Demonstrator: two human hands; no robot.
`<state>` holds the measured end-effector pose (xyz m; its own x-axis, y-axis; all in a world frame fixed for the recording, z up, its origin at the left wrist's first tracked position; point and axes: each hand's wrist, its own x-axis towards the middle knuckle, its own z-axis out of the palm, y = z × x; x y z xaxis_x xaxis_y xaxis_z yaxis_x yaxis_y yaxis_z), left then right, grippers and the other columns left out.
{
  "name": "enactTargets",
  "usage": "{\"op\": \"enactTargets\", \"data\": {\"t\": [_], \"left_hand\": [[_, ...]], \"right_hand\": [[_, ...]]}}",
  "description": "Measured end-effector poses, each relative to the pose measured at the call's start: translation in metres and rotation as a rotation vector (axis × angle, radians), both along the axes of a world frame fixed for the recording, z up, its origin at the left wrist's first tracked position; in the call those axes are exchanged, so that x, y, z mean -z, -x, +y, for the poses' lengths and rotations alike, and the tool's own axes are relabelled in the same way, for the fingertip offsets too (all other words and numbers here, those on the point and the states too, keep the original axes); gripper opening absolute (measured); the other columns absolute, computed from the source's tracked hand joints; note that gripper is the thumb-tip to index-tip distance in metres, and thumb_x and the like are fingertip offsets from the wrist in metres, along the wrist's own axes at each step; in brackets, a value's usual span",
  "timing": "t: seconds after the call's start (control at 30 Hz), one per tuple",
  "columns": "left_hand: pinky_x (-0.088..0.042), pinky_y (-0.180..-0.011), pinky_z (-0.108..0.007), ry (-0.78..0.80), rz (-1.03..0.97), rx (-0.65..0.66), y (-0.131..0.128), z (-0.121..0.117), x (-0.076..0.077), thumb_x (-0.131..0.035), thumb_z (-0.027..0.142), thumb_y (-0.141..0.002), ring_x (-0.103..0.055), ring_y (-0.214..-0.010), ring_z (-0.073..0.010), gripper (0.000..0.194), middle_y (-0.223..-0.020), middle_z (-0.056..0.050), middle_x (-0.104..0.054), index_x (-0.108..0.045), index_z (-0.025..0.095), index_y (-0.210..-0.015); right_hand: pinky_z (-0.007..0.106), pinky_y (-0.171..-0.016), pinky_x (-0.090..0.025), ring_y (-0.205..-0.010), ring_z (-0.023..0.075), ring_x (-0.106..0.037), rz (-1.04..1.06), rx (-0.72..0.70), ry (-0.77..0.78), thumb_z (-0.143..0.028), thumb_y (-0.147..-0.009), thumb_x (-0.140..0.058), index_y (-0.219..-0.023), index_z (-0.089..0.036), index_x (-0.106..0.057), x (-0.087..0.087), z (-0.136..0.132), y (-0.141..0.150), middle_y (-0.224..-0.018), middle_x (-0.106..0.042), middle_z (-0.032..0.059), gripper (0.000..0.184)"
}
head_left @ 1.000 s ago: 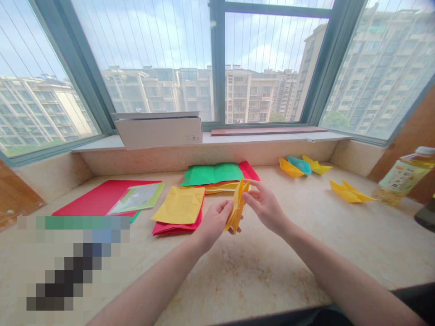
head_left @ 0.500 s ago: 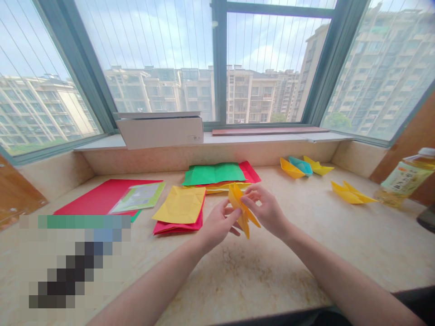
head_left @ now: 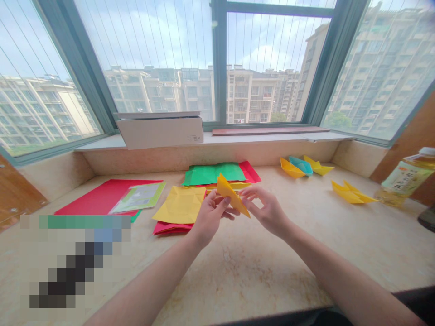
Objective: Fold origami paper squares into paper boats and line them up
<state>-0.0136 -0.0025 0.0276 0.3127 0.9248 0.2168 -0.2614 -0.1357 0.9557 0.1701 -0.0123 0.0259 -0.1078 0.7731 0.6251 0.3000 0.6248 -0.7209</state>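
The left hand (head_left: 211,216) pinches a folded yellow paper (head_left: 229,192), raised above the mottled counter (head_left: 244,280); the right hand (head_left: 267,209) curls its fingertips at the edge — whether gripping, I cannot tell. A hard tug could tear the thin, pointed folds. Leftward lies a creased yellow sheet (head_left: 180,203) on red ones (head_left: 172,227); rightward, sharp-tipped paper boats (head_left: 291,169).

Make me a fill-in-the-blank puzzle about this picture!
The folded yellow piece in the left hand is made of ____.
The paper boat nearest the bottle is ____.
The top sheet of the back stack is ____.
The box on the windowsill is ____.

Missing words: paper; yellow; green; white.
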Motion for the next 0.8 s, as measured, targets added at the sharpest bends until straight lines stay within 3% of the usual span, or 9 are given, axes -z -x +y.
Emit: {"op": "enactTargets", "data": {"t": [0.3, 0.8], "left_hand": [[-0.054, -0.086, -0.035, -0.087, 0.014, 0.023, 0.002, 0.009, 0.01, -0.071, 0.046, -0.084, -0.072, -0.092, -0.0209, 0.036, -0.103, -0.009, -0.074, -0.063, 0.017, -0.103], [-0.056, -0.082, -0.037, -0.191, 0.131, 0.053, 0.004, 0.009, 0.013, -0.069, 0.046, -0.086, -0.07, -0.091, -0.0234, 0.031, -0.102, -0.011, -0.075, -0.073, 0.016, -0.094]], "right_hand": [[0.043, -0.091, -0.052, -0.1, 0.0241, -0.067, -0.093, 0.025, -0.122, -0.028, -0.088, -0.065, -0.088, -0.025, -0.07, -0.004, -0.001, 0.0, -0.104, -0.071, 0.0075, 0.006], [0.042, -0.088, -0.053, -0.097, 0.0234, -0.067, -0.164, 0.058, -0.201, -0.025, -0.089, -0.066, -0.089, -0.025, -0.072, 0.0, 0.0, -0.002, -0.104, -0.07, 0.0081, 0.006]]}}
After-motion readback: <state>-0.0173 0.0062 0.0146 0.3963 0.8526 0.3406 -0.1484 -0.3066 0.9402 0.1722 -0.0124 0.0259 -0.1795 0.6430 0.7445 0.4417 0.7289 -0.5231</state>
